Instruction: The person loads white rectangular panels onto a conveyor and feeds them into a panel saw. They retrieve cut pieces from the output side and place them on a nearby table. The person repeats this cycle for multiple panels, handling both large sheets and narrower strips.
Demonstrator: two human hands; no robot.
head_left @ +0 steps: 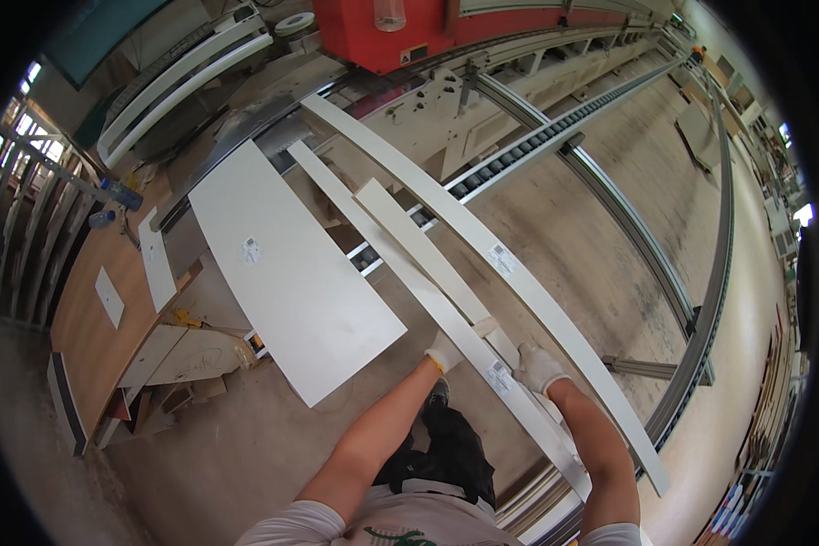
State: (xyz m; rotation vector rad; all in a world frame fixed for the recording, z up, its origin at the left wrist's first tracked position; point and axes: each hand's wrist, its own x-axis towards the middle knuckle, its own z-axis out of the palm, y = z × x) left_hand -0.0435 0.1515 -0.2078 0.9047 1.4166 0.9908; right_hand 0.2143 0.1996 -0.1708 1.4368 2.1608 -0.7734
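Note:
My left hand, in a white glove, grips the left edge of a long narrow white board; its fingers are partly hidden by the board. On the opposite side my gloved right hand is closed at the board's right edge, close to a printed label. A second, cream-coloured strip lies along the board and ends near my right hand. Farther right, a longer white strip with a label lies across the rails. A wide white panel rests to the left of my left hand.
Metal rails with a roller track run away to the far right. A red machine stands at the back. On the left is a wood-coloured table bearing small white pieces. Stacked boards lie low at the front.

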